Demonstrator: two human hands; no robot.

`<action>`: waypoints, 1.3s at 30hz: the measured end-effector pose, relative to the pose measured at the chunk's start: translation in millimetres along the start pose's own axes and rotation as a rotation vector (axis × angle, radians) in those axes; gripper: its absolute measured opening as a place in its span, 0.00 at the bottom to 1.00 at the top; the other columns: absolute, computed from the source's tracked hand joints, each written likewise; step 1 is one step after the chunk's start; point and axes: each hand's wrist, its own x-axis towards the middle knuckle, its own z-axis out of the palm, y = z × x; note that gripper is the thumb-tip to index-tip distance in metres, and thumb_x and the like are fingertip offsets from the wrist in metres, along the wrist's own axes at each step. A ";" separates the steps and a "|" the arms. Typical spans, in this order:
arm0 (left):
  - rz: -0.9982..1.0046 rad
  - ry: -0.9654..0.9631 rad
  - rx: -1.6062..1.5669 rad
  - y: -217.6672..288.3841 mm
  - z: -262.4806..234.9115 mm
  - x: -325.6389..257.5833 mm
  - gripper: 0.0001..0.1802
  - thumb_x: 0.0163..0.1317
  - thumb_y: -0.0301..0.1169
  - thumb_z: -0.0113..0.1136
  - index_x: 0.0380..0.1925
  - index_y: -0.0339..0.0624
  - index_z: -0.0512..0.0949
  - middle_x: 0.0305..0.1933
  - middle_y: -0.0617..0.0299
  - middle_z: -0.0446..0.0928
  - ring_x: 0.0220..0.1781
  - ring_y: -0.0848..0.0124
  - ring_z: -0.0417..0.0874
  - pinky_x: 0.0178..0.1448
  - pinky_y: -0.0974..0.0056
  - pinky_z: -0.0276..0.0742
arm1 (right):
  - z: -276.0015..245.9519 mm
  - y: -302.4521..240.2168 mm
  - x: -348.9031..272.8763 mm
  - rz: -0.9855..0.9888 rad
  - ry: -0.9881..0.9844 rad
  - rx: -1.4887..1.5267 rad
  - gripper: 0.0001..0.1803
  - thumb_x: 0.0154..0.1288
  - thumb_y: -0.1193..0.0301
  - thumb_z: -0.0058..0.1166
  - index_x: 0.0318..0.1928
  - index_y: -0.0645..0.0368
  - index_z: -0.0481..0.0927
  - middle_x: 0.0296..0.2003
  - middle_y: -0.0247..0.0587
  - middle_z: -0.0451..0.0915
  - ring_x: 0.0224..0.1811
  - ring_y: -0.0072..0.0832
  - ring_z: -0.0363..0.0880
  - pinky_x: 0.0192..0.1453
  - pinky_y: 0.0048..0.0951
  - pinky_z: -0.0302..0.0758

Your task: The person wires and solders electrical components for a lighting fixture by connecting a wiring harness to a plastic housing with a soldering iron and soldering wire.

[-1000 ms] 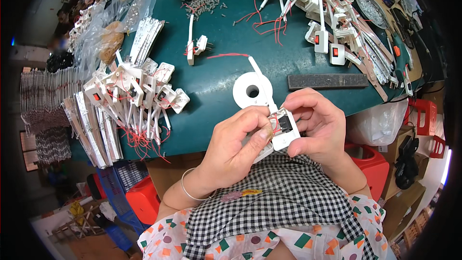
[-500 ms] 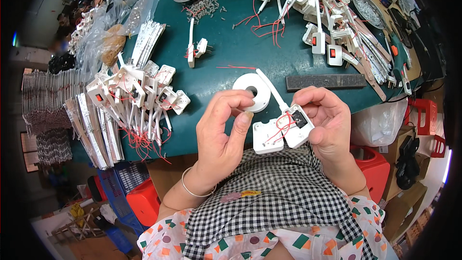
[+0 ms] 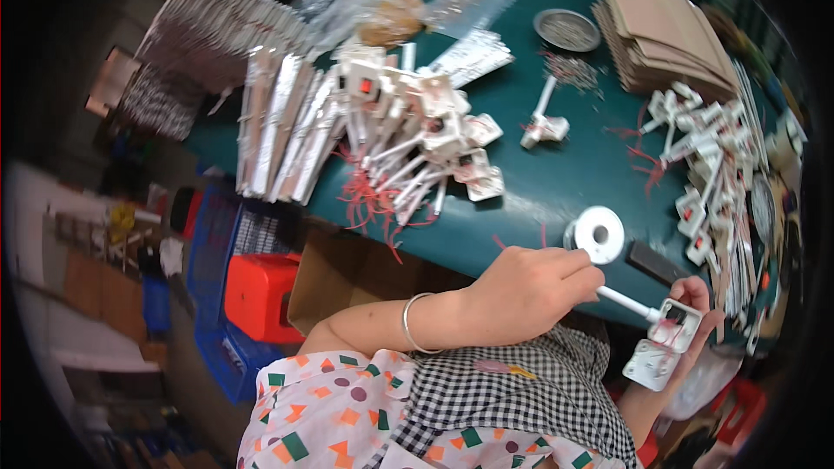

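Observation:
My left hand (image 3: 530,288), a thin bangle on its wrist, is closed around the white stem (image 3: 627,302) of a small plastic switch part. My right hand (image 3: 699,317) holds the other end, a white square housing (image 3: 667,340) with thin red wires, below the green table's (image 3: 530,200) near edge. A white tape roll (image 3: 599,233) lies on the table just above my left knuckles. Most of my right hand is hidden behind the housing.
A heap of finished white parts with red wires (image 3: 426,139) lies mid-table, another heap (image 3: 712,165) at the right. White flat strips (image 3: 278,122), a single part (image 3: 543,126), a metal dish (image 3: 566,29), cardboard sheets (image 3: 660,30), a black bar (image 3: 656,262). Red stool (image 3: 261,295) under the table.
The view has swung left and closer. The part, held before my chest earlier, now sits low at the right, with my left hand gripping its stem instead of touching the housing.

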 end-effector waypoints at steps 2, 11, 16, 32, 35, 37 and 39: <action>-0.046 0.175 0.093 -6.9 -18.5 -14.2 0.12 0.51 0.24 0.67 0.38 0.41 0.79 0.30 0.59 0.77 0.29 0.62 0.80 0.28 0.61 0.75 | 19.8 5.2 2.1 0.031 0.120 -0.021 0.33 0.70 0.44 0.50 0.50 0.67 0.73 0.43 0.46 0.76 0.27 0.22 0.73 0.33 0.19 0.75; -0.440 0.917 0.296 -90.6 -109.3 -67.9 0.05 0.64 0.24 0.62 0.39 0.34 0.81 0.25 0.63 0.78 0.23 0.80 0.71 0.26 0.71 0.68 | 47.6 9.9 9.2 0.218 -0.122 -0.118 0.12 0.67 0.72 0.58 0.44 0.69 0.76 0.35 0.47 0.81 0.27 0.26 0.80 0.27 0.24 0.80; -0.701 0.834 0.298 -138.7 -89.8 -90.3 0.06 0.62 0.30 0.65 0.34 0.39 0.85 0.27 0.62 0.80 0.25 0.76 0.78 0.30 0.66 0.72 | 47.9 10.9 4.2 0.249 -0.128 -0.140 0.10 0.65 0.75 0.59 0.42 0.69 0.78 0.34 0.47 0.82 0.27 0.25 0.80 0.28 0.24 0.80; -0.610 0.860 0.583 -125.6 -84.3 -74.8 0.16 0.55 0.22 0.67 0.43 0.34 0.76 0.34 0.61 0.76 0.35 0.69 0.74 0.47 0.65 0.70 | 38.8 0.8 14.8 0.294 -0.109 -0.339 0.09 0.66 0.79 0.57 0.45 0.67 0.80 0.36 0.40 0.84 0.32 0.18 0.81 0.35 0.18 0.79; -0.409 0.939 0.657 -113.4 -76.7 -60.8 0.13 0.58 0.18 0.64 0.42 0.34 0.74 0.37 0.62 0.72 0.36 0.71 0.70 0.47 0.66 0.69 | 32.5 -10.4 23.7 0.071 -0.018 -0.591 0.07 0.60 0.81 0.59 0.39 0.65 0.82 0.35 0.37 0.83 0.33 0.20 0.81 0.35 0.18 0.78; -0.277 0.931 0.590 -98.1 -69.4 -55.2 0.14 0.59 0.17 0.62 0.45 0.34 0.74 0.42 0.59 0.74 0.41 0.69 0.72 0.54 0.64 0.70 | 23.7 -16.0 33.7 -0.264 0.110 -0.970 0.09 0.55 0.83 0.61 0.39 0.66 0.82 0.35 0.39 0.81 0.32 0.22 0.82 0.32 0.20 0.77; -0.116 0.796 0.447 -78.7 -49.8 -39.3 0.13 0.59 0.15 0.61 0.44 0.33 0.74 0.42 0.58 0.74 0.42 0.68 0.73 0.55 0.64 0.71 | 15.7 -19.8 45.1 -0.418 0.288 -1.166 0.11 0.55 0.82 0.62 0.42 0.65 0.81 0.36 0.40 0.81 0.32 0.24 0.82 0.31 0.24 0.79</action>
